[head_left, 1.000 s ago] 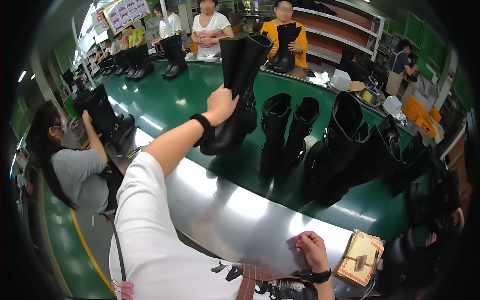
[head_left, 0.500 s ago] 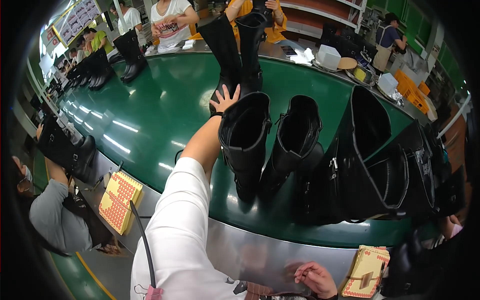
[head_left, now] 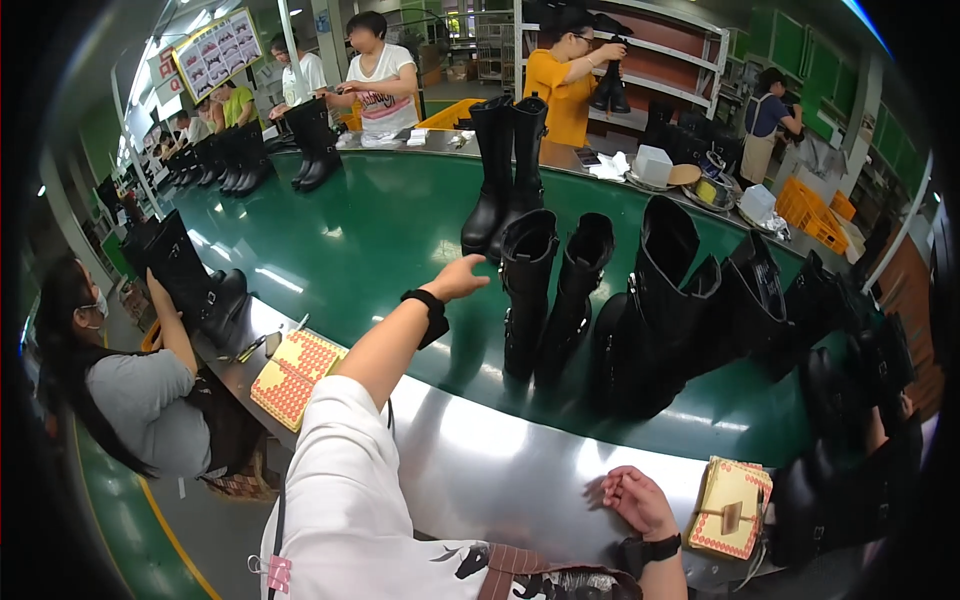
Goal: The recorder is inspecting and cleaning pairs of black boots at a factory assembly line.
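Note:
My left hand reaches out over the green table, fingers stretched and holding nothing. Just beyond its fingertips, a pair of tall black boots stands upright. To its right is another upright pair of black boots, with the open shaft tops towards me. Above the metal table edge, my right hand hovers with its fingers loosely curled and nothing visible in them. A stack of yellow cards with red marks lies to the right of that hand.
More black boots crowd the right side of the green surface. At left, a co-worker handles a boot beside another card stack. People work along the far side; one in orange holds boots. White containers sit at the far edge.
My left hand has come off the far pair of boots and drawn back towards me. The view has tilted up. My right hand stays near the metal edge, still curled.

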Demonstrator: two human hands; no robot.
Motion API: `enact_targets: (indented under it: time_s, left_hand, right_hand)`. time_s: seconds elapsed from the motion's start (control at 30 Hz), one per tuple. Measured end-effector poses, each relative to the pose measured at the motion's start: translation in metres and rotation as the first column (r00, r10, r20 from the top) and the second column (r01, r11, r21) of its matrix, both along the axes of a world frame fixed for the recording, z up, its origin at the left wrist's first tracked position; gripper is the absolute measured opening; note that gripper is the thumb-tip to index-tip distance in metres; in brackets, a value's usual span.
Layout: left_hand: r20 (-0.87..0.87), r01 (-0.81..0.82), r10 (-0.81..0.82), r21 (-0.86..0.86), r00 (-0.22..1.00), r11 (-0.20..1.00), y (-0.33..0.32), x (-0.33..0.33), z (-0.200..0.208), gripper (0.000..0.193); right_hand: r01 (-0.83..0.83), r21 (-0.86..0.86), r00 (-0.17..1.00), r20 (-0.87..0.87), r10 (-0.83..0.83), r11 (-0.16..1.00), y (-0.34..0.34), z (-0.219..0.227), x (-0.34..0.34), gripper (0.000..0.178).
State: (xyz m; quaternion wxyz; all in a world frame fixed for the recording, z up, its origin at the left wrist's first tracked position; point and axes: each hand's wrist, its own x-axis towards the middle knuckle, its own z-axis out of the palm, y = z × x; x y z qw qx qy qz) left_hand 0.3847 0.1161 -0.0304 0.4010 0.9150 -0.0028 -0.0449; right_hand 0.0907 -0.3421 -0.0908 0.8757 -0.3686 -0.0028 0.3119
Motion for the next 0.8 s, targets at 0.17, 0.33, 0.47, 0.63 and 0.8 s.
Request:
enact_targets:
  time_s: [0.17,0.33,0.47,0.63,0.8]
  left_hand:
    - [-0.34,-0.337,0.147,-0.94,0.929,-0.047,0.024,-0.104,0.057,0.073]
    - [-0.033,0.021,0.278,-0.982,0.96,-0.188,0.03,-0.156,0.071,0.073]
    - [-0.034,0.005,0.111,-0.944,0.993,-0.329,0.029,-0.176,0.067,0.069]
    - [-0.089,0.081,0.349,-0.892,0.933,-0.445,0.027,-0.173,0.083,0.07]
    - [-0.13,-0.029,0.324,-0.954,0.937,-0.299,0.004,-0.17,0.095,0.059]
  right_hand:
    - [0.046,-0.09,0.999,0.006,-0.045,0.995,0.004,0.006,-0.002,0.019]
    - [0.08,-0.009,0.996,0.027,-0.08,0.997,0.005,0.005,-0.002,0.02]
    - [0.123,-0.01,0.992,0.009,-0.123,0.992,0.003,0.001,-0.004,0.022]
    - [0.112,0.004,0.992,0.05,-0.112,0.994,0.003,-0.002,-0.006,0.021]
    - [0.119,-0.009,0.99,0.075,-0.118,0.993,0.003,0.0,-0.006,0.021]
